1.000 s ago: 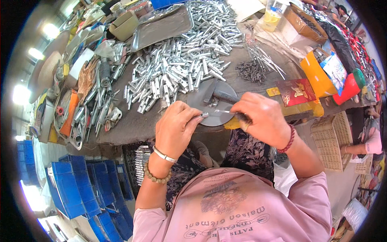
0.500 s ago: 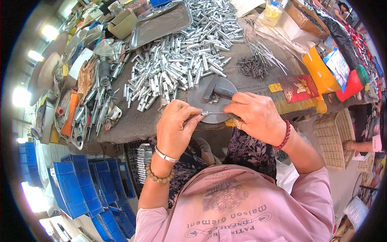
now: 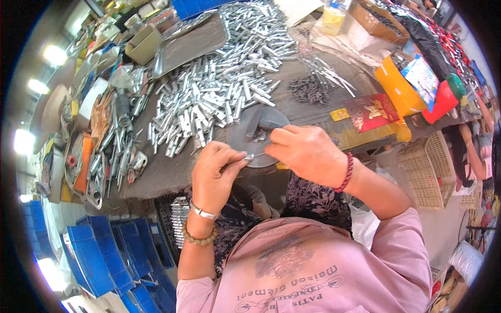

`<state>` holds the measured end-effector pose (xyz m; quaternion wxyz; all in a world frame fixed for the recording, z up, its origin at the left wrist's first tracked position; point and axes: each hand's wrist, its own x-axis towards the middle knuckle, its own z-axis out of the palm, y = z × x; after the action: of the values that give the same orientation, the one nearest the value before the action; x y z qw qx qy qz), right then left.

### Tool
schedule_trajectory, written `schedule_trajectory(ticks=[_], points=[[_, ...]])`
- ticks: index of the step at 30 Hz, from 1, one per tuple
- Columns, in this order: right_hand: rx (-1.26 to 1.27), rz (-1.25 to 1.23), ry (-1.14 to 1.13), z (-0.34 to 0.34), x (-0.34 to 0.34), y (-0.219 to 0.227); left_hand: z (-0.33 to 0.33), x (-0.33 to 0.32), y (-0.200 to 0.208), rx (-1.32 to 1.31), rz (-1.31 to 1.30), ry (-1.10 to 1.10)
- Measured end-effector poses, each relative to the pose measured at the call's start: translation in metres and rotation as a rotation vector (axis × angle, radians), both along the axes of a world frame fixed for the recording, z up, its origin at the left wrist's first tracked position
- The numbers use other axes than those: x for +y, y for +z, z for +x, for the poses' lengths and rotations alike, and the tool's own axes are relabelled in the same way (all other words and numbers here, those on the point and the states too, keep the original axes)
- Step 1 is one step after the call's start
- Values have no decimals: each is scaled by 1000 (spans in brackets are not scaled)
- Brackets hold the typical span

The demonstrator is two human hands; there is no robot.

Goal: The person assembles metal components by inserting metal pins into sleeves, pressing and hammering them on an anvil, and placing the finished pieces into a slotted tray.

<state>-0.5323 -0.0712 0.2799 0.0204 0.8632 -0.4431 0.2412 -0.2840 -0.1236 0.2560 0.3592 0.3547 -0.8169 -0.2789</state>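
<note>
My left hand (image 3: 213, 172) pinches a small silvery metal piece (image 3: 250, 157) between thumb and fingertips, near the table's front edge. Closed as well, my right hand (image 3: 308, 155) grips a thin metal rod (image 3: 260, 154) whose end meets the piece; most of the rod is hidden by the fingers. Just beyond both hands lies a grey round plate (image 3: 237, 140), with a hammer (image 3: 254, 121) resting on it. Past the plate spreads a big heap of silvery slotted metal tubes (image 3: 209, 104).
Dark short pins (image 3: 308, 91) and long thin rods (image 3: 334, 75) lie right of the heap. A metal tray (image 3: 190, 44) stands at the back. Hand tools (image 3: 120, 135) crowd the left side, and a red envelope (image 3: 371, 112) lies at right. Blue bins (image 3: 99, 250) stand below left.
The whole view has shifted slightly. My hands have come closer together, and less of the thin rod shows between them. Both grips stay closed.
</note>
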Motion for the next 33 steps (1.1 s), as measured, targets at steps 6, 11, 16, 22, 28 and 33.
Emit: schedule_trajectory(ticks=[6, 11, 16, 22, 28, 33], points=[[-219, -47, -309, -31, 10, -1, -2, 3, 3, 11, 37, 35], [-332, 143, -701, -113, -8, -18, -2, 4, 2, 7, 12, 26], [-314, 216, -636, -130, -20, -25, 0, 4, -1, 16, 21, 16], [-149, 208, -640, -129, -25, -23, -1, 6, 1, 9, 27, 24], [-26, 79, -657, -121, -13, -18, -2, 6, 0, 27, 10, 25], [-46, 6, -396, -57, -3, 16, -1, 6, 1, -8, -39, 44]])
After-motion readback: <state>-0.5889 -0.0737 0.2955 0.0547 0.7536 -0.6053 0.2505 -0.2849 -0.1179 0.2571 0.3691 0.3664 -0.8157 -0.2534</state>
